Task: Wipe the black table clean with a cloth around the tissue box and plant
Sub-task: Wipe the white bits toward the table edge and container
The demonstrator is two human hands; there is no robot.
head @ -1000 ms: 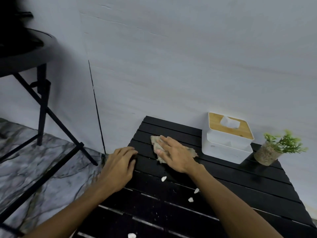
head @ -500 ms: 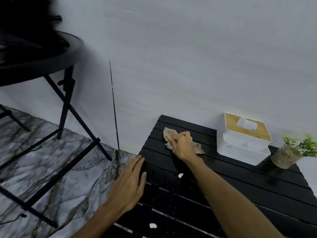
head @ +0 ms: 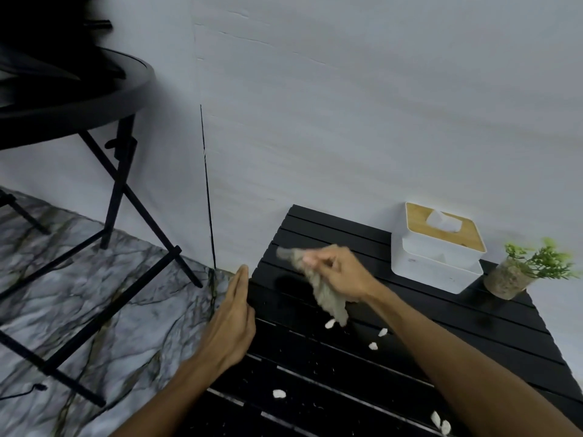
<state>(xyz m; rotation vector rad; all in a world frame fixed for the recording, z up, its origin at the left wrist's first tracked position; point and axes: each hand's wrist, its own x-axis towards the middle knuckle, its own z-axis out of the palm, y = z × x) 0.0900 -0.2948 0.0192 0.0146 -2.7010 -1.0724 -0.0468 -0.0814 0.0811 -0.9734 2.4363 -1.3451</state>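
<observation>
- Risk 1: white crumbs [head: 373,346] lie scattered over the near half of the black table [head: 473,335]. A fast sweep leftward would throw them past my left hand [head: 232,323] onto the marble floor [head: 94,310].
- Risk 2: the table top is slats with gaps between. Small specks will likely drop through or lodge there if I push across the slats rather than along them.
- Risk 3: the cloth [head: 328,299] is bunched, not spread. That gives a small contact patch, so I'd expect missed bits unless I flatten it first.
- Risk 4: the tissue box [head: 438,257] and plant [head: 517,269] sit at the far right by the wall, just beside each other. The plant looks light, so a forearm bump or cloth snag while working around it could tip it. The box could slide if nudged.
- Right hand [head: 340,272]: fingers curled tight round the cloth's upper part, over the far-left area of the table. The cloth hangs from the fist with its lower end down by one crumb. It's motion-blurred, so I can't tell if it's touching the surface.
- Left hand: flat, fingers straight and pressed together, holding nothing, set on edge alongside the table's left side. It reads as a stop for crumbs. I can't tell if it touches the edge.
</observation>
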